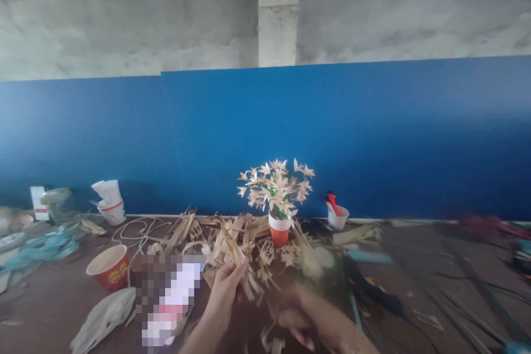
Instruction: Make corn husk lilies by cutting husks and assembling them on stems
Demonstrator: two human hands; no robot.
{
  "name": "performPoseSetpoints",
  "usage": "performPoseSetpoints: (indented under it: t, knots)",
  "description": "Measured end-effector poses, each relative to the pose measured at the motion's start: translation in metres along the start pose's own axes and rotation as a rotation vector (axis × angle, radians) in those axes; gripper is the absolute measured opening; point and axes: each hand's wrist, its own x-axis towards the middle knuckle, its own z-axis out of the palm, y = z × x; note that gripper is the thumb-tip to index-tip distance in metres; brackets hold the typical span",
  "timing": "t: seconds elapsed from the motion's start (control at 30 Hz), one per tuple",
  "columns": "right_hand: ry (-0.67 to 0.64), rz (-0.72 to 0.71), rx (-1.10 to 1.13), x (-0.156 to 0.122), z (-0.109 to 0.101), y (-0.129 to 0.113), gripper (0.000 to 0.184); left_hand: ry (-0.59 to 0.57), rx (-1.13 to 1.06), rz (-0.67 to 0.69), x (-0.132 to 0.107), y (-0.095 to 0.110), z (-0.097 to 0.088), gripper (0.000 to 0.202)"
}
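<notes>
My left hand (226,286) is closed, its thumb and fingers pinching a dry corn husk (233,246) that points up and away. Lower and to the right is my right hand (295,318), smeared by motion, so its fingers cannot be read. Past both hands stands a bunch of pale husk-like flowers (277,185) with green stems in a red and white cup (279,235). A heap of dry husks (257,227) spreads around that cup, and loose husk flowers (290,255) lie in front of it.
A red paper bowl (108,268), a pale crumpled bag (103,321) and a white cable (143,232) lie left. A white cup (338,217) with a red-handled tool stands back right. A dark tool (377,294) with a cord lies right. The blue panel (332,133) bounds the back.
</notes>
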Motion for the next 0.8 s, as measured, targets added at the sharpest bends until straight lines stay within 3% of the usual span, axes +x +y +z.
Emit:
performPoseSetpoints:
  t: [0.5,0.63,0.8]
  knots:
    - [0.113,0.015,-0.056,0.008,-0.001,0.005,0.028,-0.022,0.136,0.045,0.007,-0.001,-0.002,0.049]
    - [0.126,0.007,-0.010,0.010,-0.002,0.006,0.031,0.031,0.087,0.089,0.006,0.001,-0.003,0.040]
    - [0.132,-0.060,0.069,0.017,-0.003,0.017,0.042,0.141,-0.106,0.040,0.005,0.005,-0.003,0.033]
